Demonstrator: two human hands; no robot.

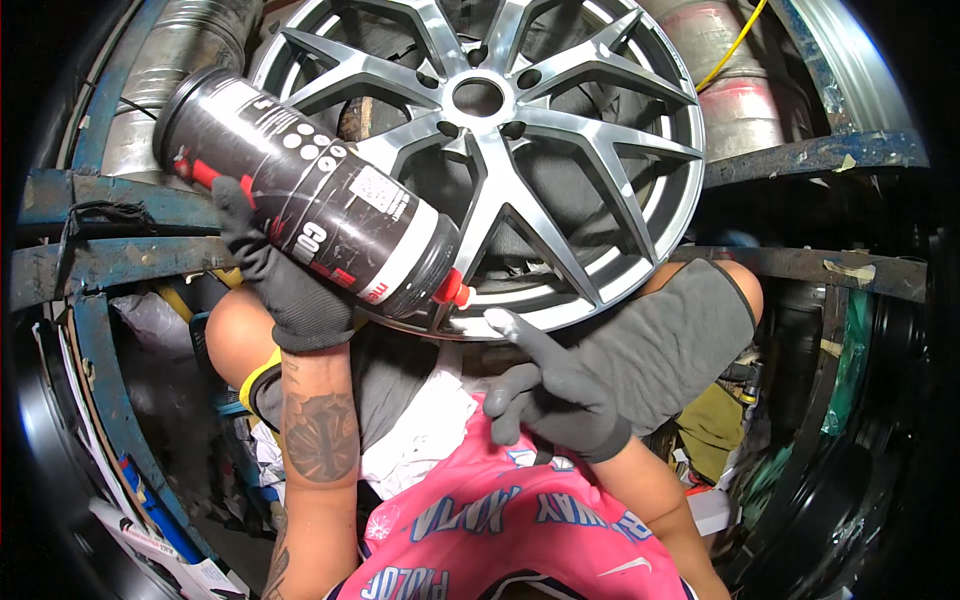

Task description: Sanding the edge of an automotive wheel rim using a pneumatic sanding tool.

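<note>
My left hand, in a dark grey glove, is closed round a large black bottle. The bottle is tilted over the left part of a silver and dark alloy wheel, its red nozzle pointing down and right, near the wheel's lower rim. Just below and right of that nozzle is my gloved right hand, index finger extended with whitish material on its tip, the other fingers apart and half bent, holding nothing. The wheel fills the upper middle, above my lap.
Blue metal rack bars cross both sides, with metal cylinders behind and a yellow cable. Below the bars sit olive cloth, green plastic, papers and clutter. My knees are under the wheel's lower edge.
</note>
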